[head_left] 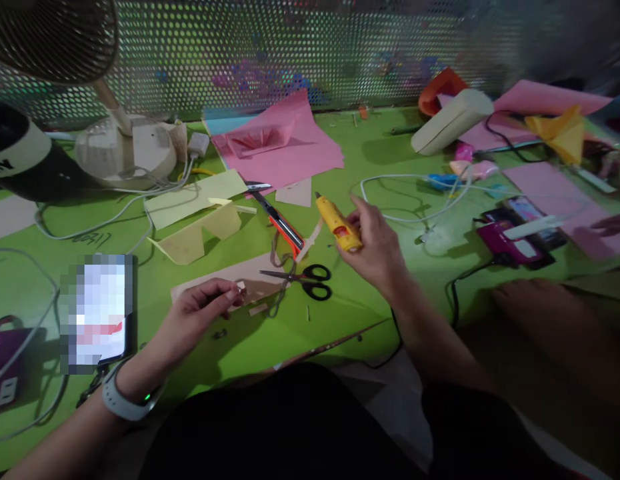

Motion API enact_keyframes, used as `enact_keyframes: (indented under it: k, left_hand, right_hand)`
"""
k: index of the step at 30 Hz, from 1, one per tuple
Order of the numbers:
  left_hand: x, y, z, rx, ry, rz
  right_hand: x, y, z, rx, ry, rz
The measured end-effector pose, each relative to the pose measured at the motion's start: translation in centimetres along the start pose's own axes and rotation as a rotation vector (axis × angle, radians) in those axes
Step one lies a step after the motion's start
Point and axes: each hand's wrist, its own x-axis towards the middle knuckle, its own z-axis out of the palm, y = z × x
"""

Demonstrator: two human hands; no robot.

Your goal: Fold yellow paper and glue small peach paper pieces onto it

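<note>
My right hand (379,247) is wrapped round a yellow glue gun (336,219), its nozzle tilted up and to the left above the green table. Lower left, my left hand (205,301) pinches a tiny pale piece (241,287) between thumb and fingertips; its exact kind is too small to make out. Beneath that hand lies a light paper strip (263,272). Black-handled scissors (310,280) rest with their blades over this strip. An orange-and-black utility knife (286,230) lies just beyond them. Yellow cut paper (195,237) sits farther left.
A phone (131,300) and a fan (125,150) stand left, with white cables across the table. Pink paper (315,150) lies at the back. To the right are a purple device (510,241), a looped cable (363,190) and another person's hand (613,225).
</note>
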Motion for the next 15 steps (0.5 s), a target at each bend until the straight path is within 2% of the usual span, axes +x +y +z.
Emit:
enact_keyframes:
  k: [2,5,10,13,15]
  left_hand:
    - [0.0,0.9,0.4,0.016,0.024,0.052]
    - [0.4,2.7,1.7,-0.032,-0.010,0.094]
    - [1.4,4.8,4.8,-0.169,-0.144,-0.014]
    - [1.9,5.0,6.0,-0.186,-0.259,-0.101]
    - [2.1,4.8,6.4,-0.176,-0.285,-0.119]
  right_hand:
    - [0.1,-1.0,-0.3,0.008,0.077,-0.087]
    - [0.0,-2.3,-1.0,0.011,0.098,-0.162]
    - [-0.9,-2.9,-0.9,0.008,0.055,-0.201]
    - [-1.3,-2.8,-0.6,-0.001,0.069,-0.227]
    - [-1.2,-2.8,-0.5,-0.029,0.081,-0.254]
